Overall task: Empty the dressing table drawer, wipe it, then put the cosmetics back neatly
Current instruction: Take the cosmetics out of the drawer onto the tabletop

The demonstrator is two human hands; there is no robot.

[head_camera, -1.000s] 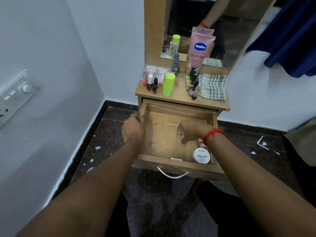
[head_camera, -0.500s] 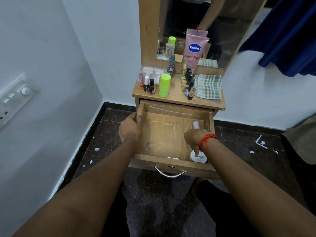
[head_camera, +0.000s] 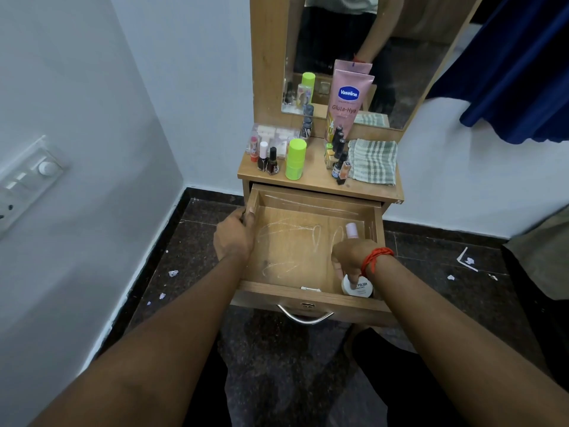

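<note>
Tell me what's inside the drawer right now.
A white nail polish jar sits in the front right corner, a pink-capped bottle shows beyond the right hand. The hand covers the bottle's lower part and anything under it. Elsewhere the drawer floor shows only white scuffs.

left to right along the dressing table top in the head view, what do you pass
red lipstick → white-capped nail polish → black-capped nail polish → lime green bottle → cluster of small bottles → checked cloth
</note>
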